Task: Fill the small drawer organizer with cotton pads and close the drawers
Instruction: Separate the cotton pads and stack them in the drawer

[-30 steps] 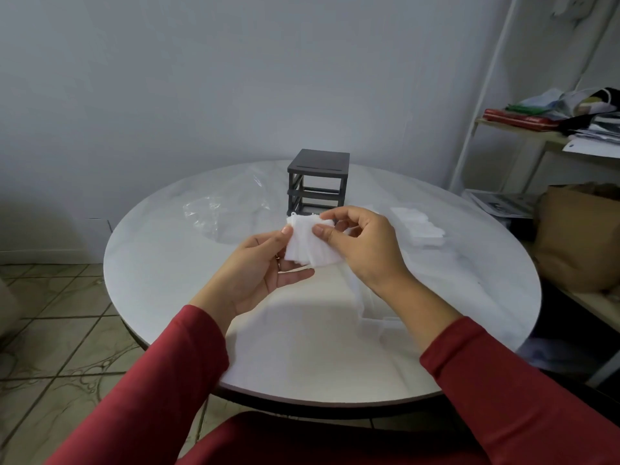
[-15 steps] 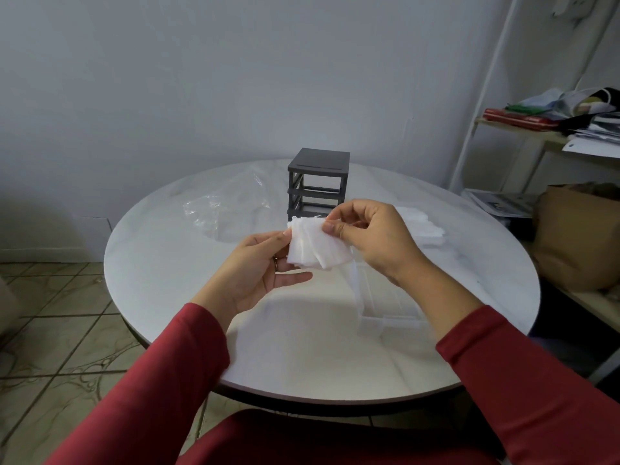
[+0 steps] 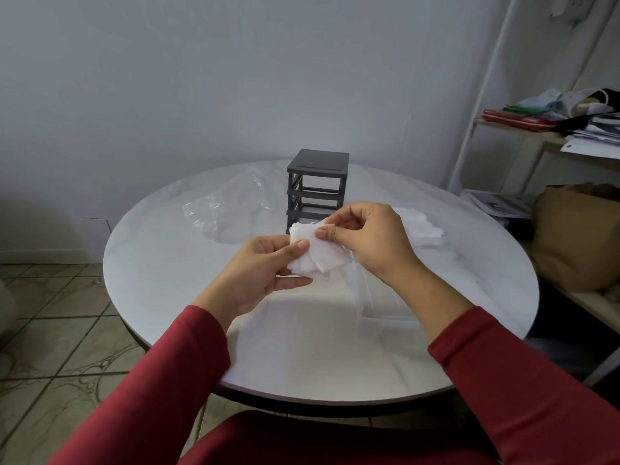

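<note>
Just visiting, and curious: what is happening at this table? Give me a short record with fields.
Left hand: holds a fanned stack of cotton pads
Right hand: pinches the same stack's top edge
Drawer organizer: dark grey frame, upright, slots look empty
Clear drawer: on the round table, below the right hand
Loose pads: piled right of the organizer
Plastic bag: clear, left of the organizer

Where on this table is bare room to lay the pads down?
Bare: the left-front of the round white table, between the crumpled clear plastic bag and the left hand. Crowded: right side, with clear plastic drawer and loose white cotton pads.
</note>
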